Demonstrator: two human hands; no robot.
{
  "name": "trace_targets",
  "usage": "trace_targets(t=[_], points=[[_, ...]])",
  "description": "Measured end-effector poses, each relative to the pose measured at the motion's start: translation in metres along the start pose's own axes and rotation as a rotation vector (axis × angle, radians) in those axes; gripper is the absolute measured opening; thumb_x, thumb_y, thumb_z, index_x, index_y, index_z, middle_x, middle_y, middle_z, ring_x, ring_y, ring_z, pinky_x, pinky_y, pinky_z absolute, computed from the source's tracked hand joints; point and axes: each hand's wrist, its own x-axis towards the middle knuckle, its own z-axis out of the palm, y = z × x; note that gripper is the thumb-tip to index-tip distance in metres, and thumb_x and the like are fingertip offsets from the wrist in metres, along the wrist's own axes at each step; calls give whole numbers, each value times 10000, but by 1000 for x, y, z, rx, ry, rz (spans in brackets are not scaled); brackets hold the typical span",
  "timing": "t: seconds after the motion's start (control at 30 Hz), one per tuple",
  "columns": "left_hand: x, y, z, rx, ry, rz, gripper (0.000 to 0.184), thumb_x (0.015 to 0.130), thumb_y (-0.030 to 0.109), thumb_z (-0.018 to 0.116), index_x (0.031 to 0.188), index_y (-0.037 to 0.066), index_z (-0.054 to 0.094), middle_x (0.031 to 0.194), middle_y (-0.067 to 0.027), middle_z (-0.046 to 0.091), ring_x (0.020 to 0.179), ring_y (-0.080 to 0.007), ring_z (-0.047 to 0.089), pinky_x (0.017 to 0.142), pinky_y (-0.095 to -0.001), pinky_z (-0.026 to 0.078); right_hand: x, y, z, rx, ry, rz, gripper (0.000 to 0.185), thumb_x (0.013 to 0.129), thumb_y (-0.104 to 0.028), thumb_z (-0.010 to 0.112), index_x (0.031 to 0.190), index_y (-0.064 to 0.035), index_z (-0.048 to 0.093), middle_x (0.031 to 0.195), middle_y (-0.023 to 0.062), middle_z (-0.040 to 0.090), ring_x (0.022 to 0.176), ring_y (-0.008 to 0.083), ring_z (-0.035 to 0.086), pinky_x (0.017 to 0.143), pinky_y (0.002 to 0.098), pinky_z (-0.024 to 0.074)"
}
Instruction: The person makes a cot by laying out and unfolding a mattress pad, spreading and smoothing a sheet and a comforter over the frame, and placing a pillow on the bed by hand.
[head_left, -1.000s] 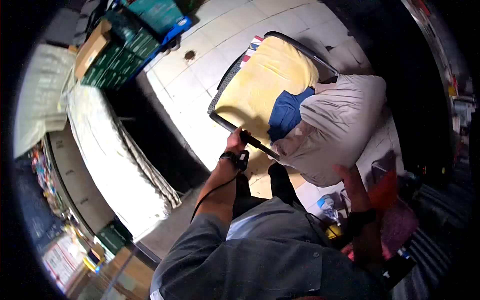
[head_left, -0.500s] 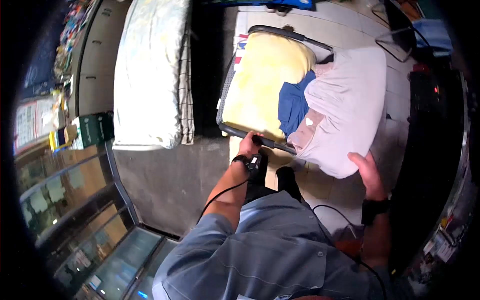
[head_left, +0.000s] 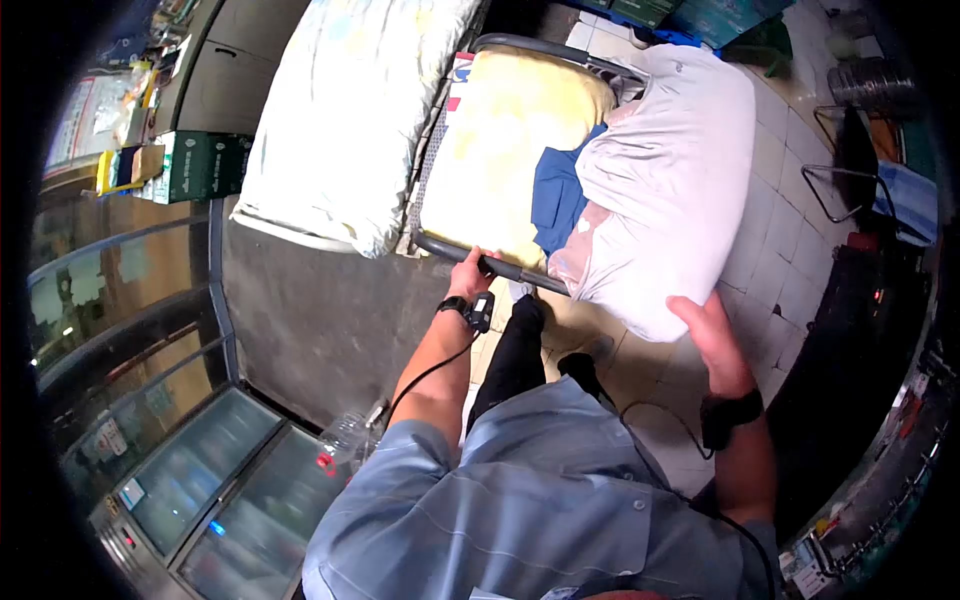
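A folding bed with a dark tubular frame stands before me, a thick yellow blanket spread over it. My left hand is closed around the near frame tube. At the bed's right end lies a bulky pad in a loose white cover. The thumb of my right hand presses on its near corner, while the other fingers are partly hidden at its edge. Between blanket and pad is a dark blue cloth, with a pinkish patterned cloth beside it.
Left of the folding bed is another bed with a pale patterned cover. A glass-topped freezer, a clear plastic bottle and a green box are at the left. A metal-framed chair stands on the tiled floor at the right.
My view has turned, and the folding bed and both hands appear slightly further left and higher. Both hands keep their holds. More tiled floor and the plastic bottle now show.
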Motion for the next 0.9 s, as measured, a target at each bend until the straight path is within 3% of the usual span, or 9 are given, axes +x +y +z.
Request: trace_targets(t=[0.07,0.17,0.2,0.4,0.43,0.53,0.57,0.77,0.9], points=[[4,0,1,44,-38,9,202,961,195,508,923,-2,531,841,-111,600,833,-257,611,807,-475,521,7,7,8,-50,-6,38,532,782,-122,582,1262,81,473,1188,121,572,1082,213,535,955,320,399],[50,4,66,301,-18,88,268,977,250,472,880,23,575,850,-114,636,857,-251,625,788,-466,525,102,9,-34,-91,-83,11,551,779,-135,586,1273,77,464,1211,119,555,1104,217,518,972,327,387],[52,3,69,316,-20,82,240,979,279,485,934,57,564,881,-80,611,943,-264,605,889,-530,449,110,9,-39,-101,-107,-4,558,779,-140,588,1277,76,460,1220,119,548,1113,218,511,977,331,383],[60,6,53,413,154,89,313,961,354,514,1001,46,560,937,-105,628,912,-254,619,777,-509,510,97,22,-28,-98,-103,60,536,812,-90,567,1312,55,436,1251,84,525,1145,192,483,996,302,356],[56,13,50,502,88,54,303,940,344,544,1048,64,502,961,-105,625,909,-259,625,715,-518,512,96,22,-29,-93,-86,55,550,806,-112,578,1306,68,435,1245,106,530,1140,208,490,992,310,362],[31,24,28,652,-1,39,471,906,429,572,1227,119,421,1114,-65,563,1004,-273,596,831,-527,454,97,26,-32,-119,-67,-6,589,806,-167,611,1294,106,425,1232,166,545,1132,246,512,976,323,379],[-7,23,29,670,33,111,477,912,436,559,1241,117,427,1114,-77,579,1024,-260,591,847,-481,459,99,28,-33,-124,-49,13,568,814,-163,612,1284,103,439,1226,148,551,1124,233,518,972,321,383],[-156,-44,-112,441,122,342,399,931,385,520,1203,100,458,1045,-79,628,909,-184,628,796,-370,488,99,48,-35,-110,-163,-63,467,877,-268,629,1169,90,564,1140,106,603,1024,163,555,903,298,417],[-245,-191,-215,274,449,314,343,928,364,501,1116,79,530,964,-75,640,795,-160,630,702,-321,495,103,52,-60,-34,-314,0,385,924,-345,597,1047,16,651,1053,52,627,949,110,546,831,282,428]])
